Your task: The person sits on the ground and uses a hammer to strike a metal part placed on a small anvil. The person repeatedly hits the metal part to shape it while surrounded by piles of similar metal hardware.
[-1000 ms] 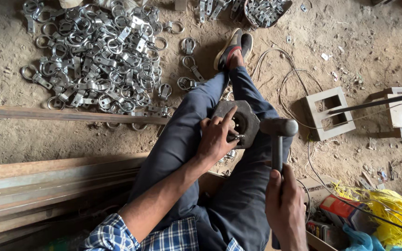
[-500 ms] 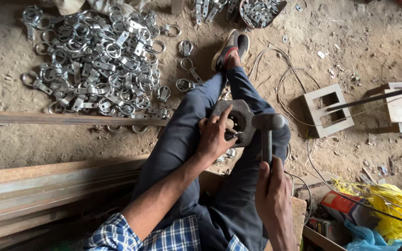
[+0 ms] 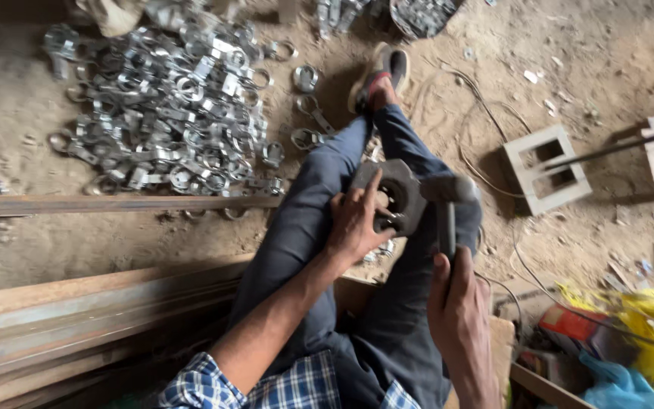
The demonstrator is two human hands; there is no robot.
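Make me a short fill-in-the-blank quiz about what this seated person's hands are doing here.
1. The right hand grips the handle of a ____.
2. The left hand steadies a thick ____-sided metal block on the legs.
3. The pile of shiny metal clamps lies on the person's ____ side.

Missing words: hammer; six; left

Quick tally: one dark octagonal metal block with a round hole, one grey steel hammer, and two bare hands, left hand and right hand. One pale square concrete block with two openings. One worn grey shoe. The silvery metal clamp pile holds too many to count, easily dozens.
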